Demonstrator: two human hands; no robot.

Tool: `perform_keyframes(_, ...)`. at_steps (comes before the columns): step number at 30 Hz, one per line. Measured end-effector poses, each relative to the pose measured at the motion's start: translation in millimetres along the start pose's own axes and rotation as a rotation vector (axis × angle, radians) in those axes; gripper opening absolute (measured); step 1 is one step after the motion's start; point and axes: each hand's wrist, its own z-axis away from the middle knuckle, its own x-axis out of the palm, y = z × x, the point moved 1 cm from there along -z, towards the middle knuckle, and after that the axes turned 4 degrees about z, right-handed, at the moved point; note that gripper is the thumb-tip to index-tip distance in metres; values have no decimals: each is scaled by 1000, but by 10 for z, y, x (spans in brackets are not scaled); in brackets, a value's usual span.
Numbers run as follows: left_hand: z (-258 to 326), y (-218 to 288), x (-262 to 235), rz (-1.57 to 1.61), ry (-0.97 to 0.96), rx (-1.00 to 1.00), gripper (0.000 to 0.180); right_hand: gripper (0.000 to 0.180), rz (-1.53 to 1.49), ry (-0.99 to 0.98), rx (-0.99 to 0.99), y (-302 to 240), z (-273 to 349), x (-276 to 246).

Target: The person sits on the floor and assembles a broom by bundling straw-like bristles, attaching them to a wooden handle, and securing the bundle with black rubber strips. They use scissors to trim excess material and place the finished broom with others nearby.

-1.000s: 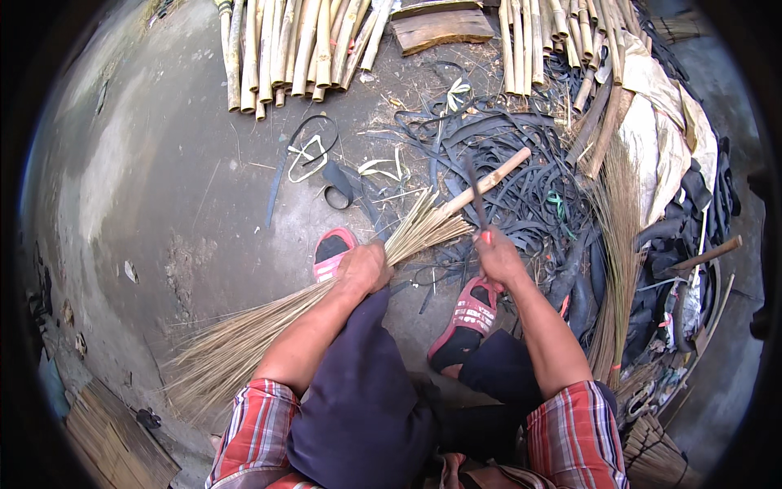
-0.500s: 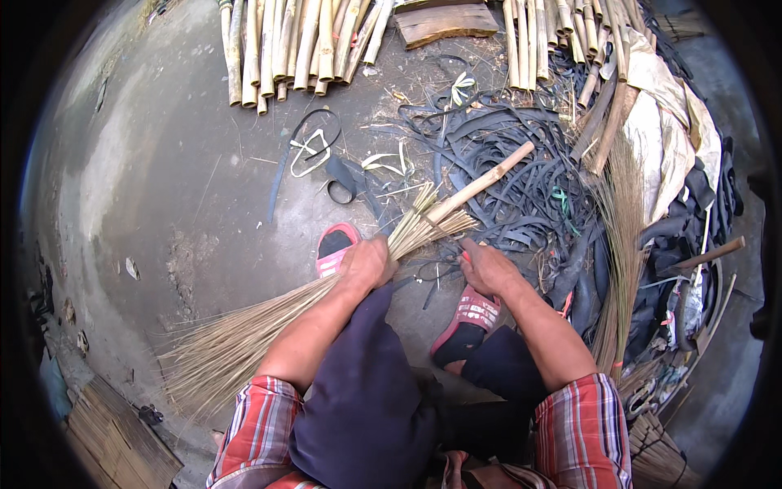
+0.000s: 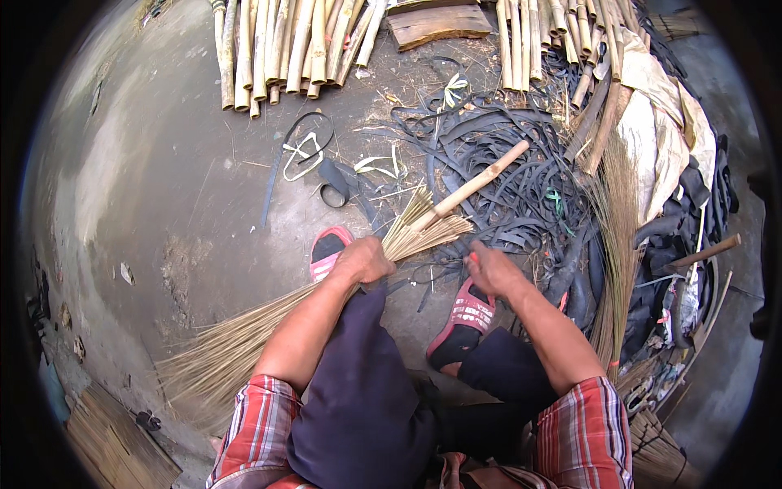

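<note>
My left hand (image 3: 364,260) is closed round the neck of a broom-like bundle of thin, straw-coloured sticks (image 3: 236,338). The long ends fan out to the lower left, passing beneath my left forearm. Above the hand, the short cut ends (image 3: 423,236) spread around a pale wooden handle (image 3: 481,181), which slants up to the right. My right hand (image 3: 494,270) is closed just right of the cut ends, apart from them. A bit of red shows at its fingers; the rest of what it holds is hidden.
Tangled black rubber strips (image 3: 513,179) lie beyond my hands. Bamboo poles (image 3: 281,49) and a wooden block (image 3: 438,26) are at the far side. Another stick bundle (image 3: 617,244) and a pale sack (image 3: 664,138) stand at right. A rubber roll (image 3: 334,194) sits ahead.
My right hand has drawn slightly away to the right from the cut ends. A dark strip seen by the handle's base no longer shows there. My left hand keeps its grip.
</note>
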Motion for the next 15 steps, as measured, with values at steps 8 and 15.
perform_keyframes(8, -21, -25, 107, 6, 121, 67, 52, 31, -165, 287, 150, -200, 118, 105)
perform_keyframes(15, -47, 25, 27, 40, 38, -4, 49, 30, -164, 175, 124, -309, 109, 306)
